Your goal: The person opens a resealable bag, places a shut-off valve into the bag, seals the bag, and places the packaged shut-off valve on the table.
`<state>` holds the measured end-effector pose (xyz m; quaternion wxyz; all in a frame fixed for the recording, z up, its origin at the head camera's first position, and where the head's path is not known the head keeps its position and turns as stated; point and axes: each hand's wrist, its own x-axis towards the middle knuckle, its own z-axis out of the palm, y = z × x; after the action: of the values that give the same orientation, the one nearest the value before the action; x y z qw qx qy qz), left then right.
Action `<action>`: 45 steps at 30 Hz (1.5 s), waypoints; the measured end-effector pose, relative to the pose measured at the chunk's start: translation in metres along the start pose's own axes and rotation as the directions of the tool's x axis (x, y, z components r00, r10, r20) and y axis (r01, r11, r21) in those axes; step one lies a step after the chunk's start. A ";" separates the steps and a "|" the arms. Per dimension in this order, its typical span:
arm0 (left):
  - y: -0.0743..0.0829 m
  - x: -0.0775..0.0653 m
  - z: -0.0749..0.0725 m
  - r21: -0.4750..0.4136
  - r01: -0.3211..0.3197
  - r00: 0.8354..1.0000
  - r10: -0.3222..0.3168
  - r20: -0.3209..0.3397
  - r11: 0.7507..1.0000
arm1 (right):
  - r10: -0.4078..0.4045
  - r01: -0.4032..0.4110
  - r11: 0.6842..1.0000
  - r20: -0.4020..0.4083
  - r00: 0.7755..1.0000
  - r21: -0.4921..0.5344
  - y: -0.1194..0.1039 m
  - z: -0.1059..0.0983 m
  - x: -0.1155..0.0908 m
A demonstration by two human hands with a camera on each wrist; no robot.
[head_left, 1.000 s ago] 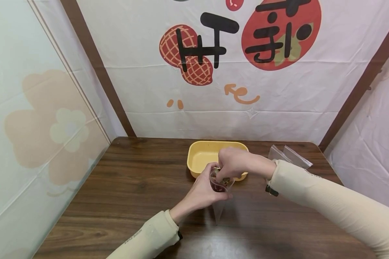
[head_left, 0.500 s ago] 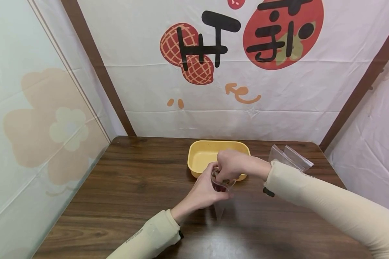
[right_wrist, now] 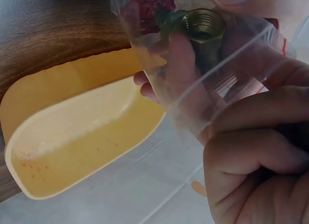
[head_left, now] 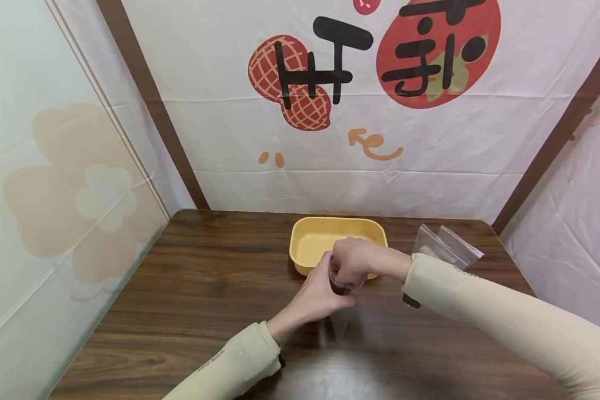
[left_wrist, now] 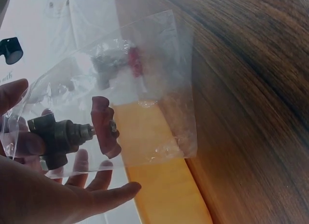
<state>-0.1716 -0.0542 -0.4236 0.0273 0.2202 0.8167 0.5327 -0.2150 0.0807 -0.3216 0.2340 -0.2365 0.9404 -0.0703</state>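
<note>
A clear zip bag (left_wrist: 164, 64) hangs in my left hand (head_left: 321, 291), whose fingers curl round it near the mouth. Inside it, a metal valve (left_wrist: 55, 139) with a red handwheel (left_wrist: 104, 127) shows in the left wrist view. Another red-handled shape (left_wrist: 135, 62) shows blurred through the plastic. My right hand (head_left: 355, 261) reaches into the bag's mouth, its fingers on the valve. In the right wrist view, the threaded brass opening of a valve (right_wrist: 207, 45) faces up beside a finger. The right hand's own grip is partly hidden by its curled knuckles.
Behind the hands stands a yellow plastic box (head_left: 310, 247), with reddish specks on its inner wall. Some flat zip bags (head_left: 445, 247) lie at the back right of the dark wooden table (head_left: 205, 311). A printed cloth (head_left: 220, 139) hangs behind the table.
My right hand has moved slightly down and left, deeper into the bag's mouth, uncovering more of the yellow box. My left hand keeps its hold on the bag.
</note>
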 end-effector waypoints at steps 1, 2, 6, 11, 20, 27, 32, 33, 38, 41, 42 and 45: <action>0.000 0.000 0.000 0.001 0.000 1.000 0.000 0.001 1.000 | 0.002 -0.002 1.000 0.004 1.000 0.006 0.000 0.000 0.000; 0.000 0.000 0.001 0.001 -0.001 1.000 0.001 0.002 1.000 | 0.001 -0.002 1.000 0.011 1.000 0.009 0.000 0.001 0.000; 0.000 0.001 0.002 0.001 -0.010 1.000 0.010 0.002 1.000 | -0.004 0.004 1.000 0.021 1.000 -0.004 0.000 0.002 0.000; 0.000 0.001 0.004 -0.011 -0.012 1.000 0.012 0.001 1.000 | -0.025 0.025 1.000 0.018 1.000 -0.013 0.000 0.005 0.001; -0.003 -0.001 0.007 -0.031 -0.008 1.000 0.008 0.001 1.000 | -0.089 0.089 0.996 -0.025 0.996 -0.015 0.004 0.018 0.002; -0.006 -0.003 0.006 -0.025 0.005 1.000 -0.005 0.012 1.000 | -0.055 0.055 0.998 -0.005 0.998 0.032 0.002 0.022 0.001; -0.011 -0.003 0.003 -0.042 0.012 0.999 -0.010 0.049 0.999 | -0.064 0.064 0.996 -0.008 0.998 0.063 0.003 0.026 0.004; -0.013 -0.003 0.003 -0.039 0.013 0.998 -0.011 0.060 0.999 | -0.071 0.072 0.995 -0.009 0.997 0.067 0.004 0.027 0.004; -0.019 -0.003 0.004 -0.029 0.012 0.995 -0.009 0.103 1.000 | -0.100 0.100 0.989 -0.008 0.995 0.106 0.005 0.029 0.005; -0.020 -0.002 0.005 -0.024 0.021 0.996 -0.018 0.090 0.999 | -0.108 0.109 0.985 -0.018 0.994 0.136 0.006 0.030 0.005; -0.021 -0.001 0.006 -0.018 0.022 0.997 -0.021 0.080 1.000 | -0.111 0.113 0.983 -0.021 0.994 0.145 0.007 0.031 0.006; -0.021 0.000 0.007 -0.015 0.032 0.998 -0.031 0.055 0.999 | -0.119 0.124 0.981 -0.039 0.992 0.150 0.011 0.036 0.011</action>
<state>-0.1768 -0.0547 -0.4453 0.0600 0.2216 0.8147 0.5325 -0.2112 0.0846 -0.3603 0.2328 -0.2738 0.9194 -0.1596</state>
